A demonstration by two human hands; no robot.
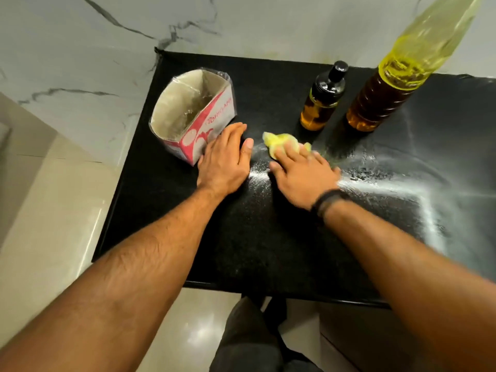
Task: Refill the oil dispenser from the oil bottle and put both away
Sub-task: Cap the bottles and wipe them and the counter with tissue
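Right hand (303, 175) pressed flat on a yellow cloth (284, 142), fingers spread; left hand (224, 159) lay open beside the box (193, 114); dispenser (320, 103) and bottle (381, 95) stood behind.

Black counter (241, 251) against veined marble wall (107, 36), glossy beige floor (53, 210).

Home kitchen: black granite countertop (241, 251), marble-veined wall tiles (80, 49), oil bottle (381, 100) at 1 o'clock beside oil dispenser (322, 103).

We can make out only part of red lettering, roughly "HIGARI", on the open carton (198, 124); we read nothing else.
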